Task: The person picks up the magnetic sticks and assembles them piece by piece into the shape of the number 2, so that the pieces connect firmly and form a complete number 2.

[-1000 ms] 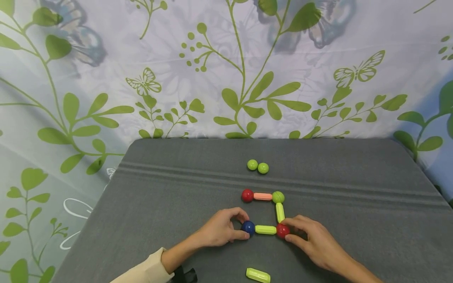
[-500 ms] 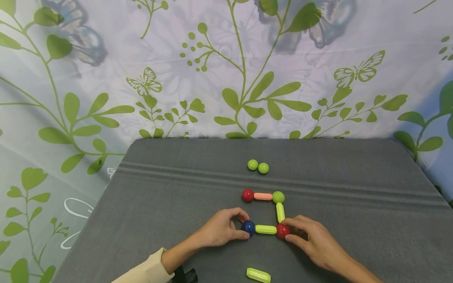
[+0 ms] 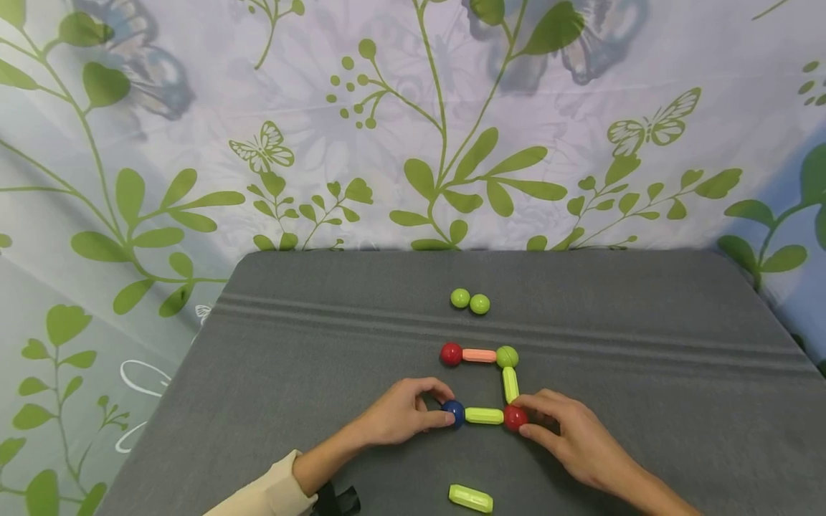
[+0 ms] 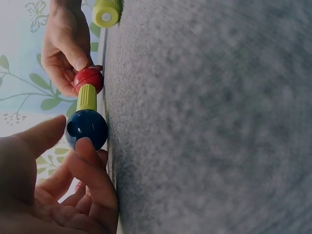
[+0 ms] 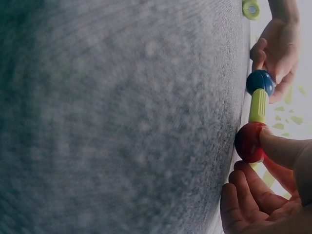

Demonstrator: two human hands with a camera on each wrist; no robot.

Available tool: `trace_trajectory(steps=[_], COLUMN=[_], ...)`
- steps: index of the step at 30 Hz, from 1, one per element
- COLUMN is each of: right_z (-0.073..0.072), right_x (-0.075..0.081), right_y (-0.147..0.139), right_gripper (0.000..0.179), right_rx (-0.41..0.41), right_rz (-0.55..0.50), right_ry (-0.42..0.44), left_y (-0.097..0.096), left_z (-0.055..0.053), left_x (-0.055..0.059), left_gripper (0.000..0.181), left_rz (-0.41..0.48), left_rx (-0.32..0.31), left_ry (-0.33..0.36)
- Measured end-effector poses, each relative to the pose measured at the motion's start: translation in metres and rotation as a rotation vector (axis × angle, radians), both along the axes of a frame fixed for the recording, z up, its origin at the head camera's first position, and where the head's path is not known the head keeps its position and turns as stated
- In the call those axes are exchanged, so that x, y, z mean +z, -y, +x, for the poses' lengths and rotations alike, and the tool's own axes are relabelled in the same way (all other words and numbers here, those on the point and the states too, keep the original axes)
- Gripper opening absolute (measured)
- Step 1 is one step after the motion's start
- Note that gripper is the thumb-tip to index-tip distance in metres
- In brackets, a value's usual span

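Observation:
My left hand (image 3: 400, 414) holds a dark blue ball (image 4: 87, 127) between thumb and fingers at the left end of a yellow-green rod (image 3: 484, 416). At the rod's right end, a red ball (image 5: 250, 142) is pinched by my right hand (image 3: 577, 437). From that red ball a second yellow-green rod (image 3: 510, 385) runs back to a seamed green ball (image 3: 507, 356). An orange-pink rod (image 3: 479, 355) leads left from there to another red ball (image 3: 451, 354). Together the joined pieces form a three-sided shape, its left side without a rod.
Two loose green balls (image 3: 470, 301) lie behind the joined pieces. A loose yellow-green rod (image 3: 471, 498) rests near the front of the grey cloth-covered table (image 3: 323, 315). Behind the table hangs a leaf-patterned curtain (image 3: 361, 165).
The left thumb has shifted slightly upward, onto the near side of the blue ball. The right hand and the joined pieces stay about where they were.

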State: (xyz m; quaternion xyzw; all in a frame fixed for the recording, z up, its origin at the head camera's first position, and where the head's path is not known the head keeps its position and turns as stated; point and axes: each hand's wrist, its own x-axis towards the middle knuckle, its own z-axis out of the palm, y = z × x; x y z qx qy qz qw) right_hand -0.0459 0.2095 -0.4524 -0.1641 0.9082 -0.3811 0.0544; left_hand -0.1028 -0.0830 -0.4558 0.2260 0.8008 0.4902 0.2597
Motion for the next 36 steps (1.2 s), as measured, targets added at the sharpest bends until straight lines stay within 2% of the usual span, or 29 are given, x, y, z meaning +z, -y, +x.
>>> trace_trajectory(steps=[7,11,14,16,20,25,29,31,33,36], right_z=[0.000,-0.001,-0.002,-0.002,-0.002,0.000,0.001,0.001,0.001,0.001], right_x=[0.000,0.000,0.000,0.000,0.000,-0.001,0.000,-0.001,-0.001,-0.001], right_y=[0.000,0.001,0.002,0.003,0.002,0.000,-0.001,-0.001,0.000,0.000], right_gripper=[0.029,0.029,0.030,0.030,0.029,0.029,0.029,0.028,0.028,0.028], right_rx=[0.001,0.003,0.009,0.014,0.017,0.003,-0.003,-0.001,0.002,0.003], right_rz=[0.001,0.006,0.005,0.003,-0.003,0.001,-0.005,-0.008,-0.012,-0.012], right_ry=[-0.010,-0.015,-0.017,-0.022,-0.038,-0.031,-0.015,-0.011,-0.007,0.001], left_y=[0.002,0.007,0.015,0.018,0.017,0.005,-0.004,-0.007,-0.009,-0.011], left_z=[-0.002,0.000,0.007,0.015,0.038,0.061,0.069,0.071,0.071,0.071], left_x=[-0.002,0.003,0.010,0.014,0.016,0.014,0.009,0.006,0.003,0.001], left_gripper=[0.022,0.028,0.031,0.030,0.027,0.025,0.024,0.025,0.026,0.027], left_rz=[0.017,0.036,0.068,0.110,0.170,0.120,0.071,0.032,-0.021,-0.072], left_rx=[0.007,0.035,0.061,0.055,-0.009,-0.128,-0.216,-0.243,-0.261,-0.261], left_ry=[0.005,-0.042,-0.078,-0.073,-0.018,0.004,0.049,0.040,-0.022,-0.068])
